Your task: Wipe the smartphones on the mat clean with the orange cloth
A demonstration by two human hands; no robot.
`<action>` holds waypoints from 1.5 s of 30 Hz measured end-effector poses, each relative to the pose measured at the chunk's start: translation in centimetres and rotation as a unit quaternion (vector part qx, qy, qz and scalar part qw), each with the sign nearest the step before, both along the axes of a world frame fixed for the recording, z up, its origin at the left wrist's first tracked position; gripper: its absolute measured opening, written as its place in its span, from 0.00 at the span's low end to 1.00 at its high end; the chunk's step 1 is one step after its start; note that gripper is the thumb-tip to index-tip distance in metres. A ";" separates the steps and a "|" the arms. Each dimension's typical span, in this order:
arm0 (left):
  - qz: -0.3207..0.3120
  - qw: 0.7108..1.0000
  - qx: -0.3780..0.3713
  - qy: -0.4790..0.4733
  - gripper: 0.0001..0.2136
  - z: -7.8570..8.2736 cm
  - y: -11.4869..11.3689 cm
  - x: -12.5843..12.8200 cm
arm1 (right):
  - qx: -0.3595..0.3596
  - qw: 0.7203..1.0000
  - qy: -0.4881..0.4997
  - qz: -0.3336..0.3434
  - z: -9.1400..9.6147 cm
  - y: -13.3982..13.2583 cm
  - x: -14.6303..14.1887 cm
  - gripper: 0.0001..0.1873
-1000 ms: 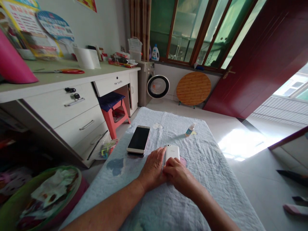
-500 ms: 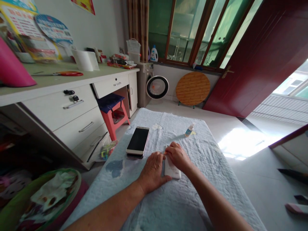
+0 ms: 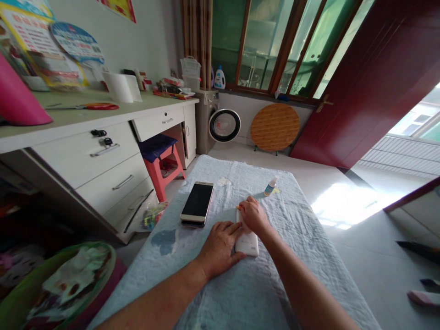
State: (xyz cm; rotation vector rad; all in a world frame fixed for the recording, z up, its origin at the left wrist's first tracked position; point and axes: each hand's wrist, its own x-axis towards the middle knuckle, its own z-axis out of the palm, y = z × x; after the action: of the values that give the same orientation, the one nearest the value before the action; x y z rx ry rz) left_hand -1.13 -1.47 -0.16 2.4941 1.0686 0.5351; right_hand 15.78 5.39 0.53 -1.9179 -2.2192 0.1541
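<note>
A white phone [image 3: 248, 243] lies back up on the pale blue cloth [image 3: 240, 284] that covers the table. My left hand [image 3: 220, 245] rests flat against the phone's left side, fingers curled along its edge. My right hand [image 3: 253, 214] presses on the phone's far end with its fingers bunched; something small and orange shows at the fingertips, too small to name. A second phone [image 3: 197, 202] with a dark screen lies face up to the left. A small bottle [image 3: 271, 186] stands farther back on the cloth.
A white desk with drawers [image 3: 103, 151] runs along the left, with a red stool [image 3: 161, 160] under it. A green basin of rubbish [image 3: 62, 284] sits at the lower left. A round wooden tabletop [image 3: 275, 127] and a washing machine [image 3: 215, 121] stand by the far wall.
My right hand has slid from the phone's near end to its far end. The white phone has shifted slightly toward me. My left hand has stayed beside it.
</note>
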 end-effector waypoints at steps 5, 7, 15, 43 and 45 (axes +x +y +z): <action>0.003 1.000 0.005 -0.003 0.28 -0.3 0.0 -0.1 | 0.000 1.000 -0.003 -0.027 0.3 -0.5 1.4 0.15; 0.004 1.000 0.006 -0.003 0.28 -0.4 0.0 -0.1 | 0.002 0.999 0.010 -0.039 0.2 -0.9 2.1 0.14; 0.005 1.000 0.014 -0.006 0.28 -0.5 0.1 0.0 | 0.000 0.994 0.077 -0.072 -0.1 -1.6 3.4 0.11; 0.008 0.999 0.034 -0.014 0.26 -1.6 0.3 0.1 | -0.036 0.991 0.129 0.023 0.9 -12.0 1.5 0.12; 0.009 0.999 0.029 -0.016 0.26 -1.4 0.3 0.1 | -0.044 0.989 0.137 0.033 1.2 -11.7 1.4 0.12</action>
State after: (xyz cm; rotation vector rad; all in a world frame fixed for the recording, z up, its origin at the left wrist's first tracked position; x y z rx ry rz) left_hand -1.07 -1.13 -1.58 2.5201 1.0784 0.6163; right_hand 17.13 -6.35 1.73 -1.7433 -2.1219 0.5022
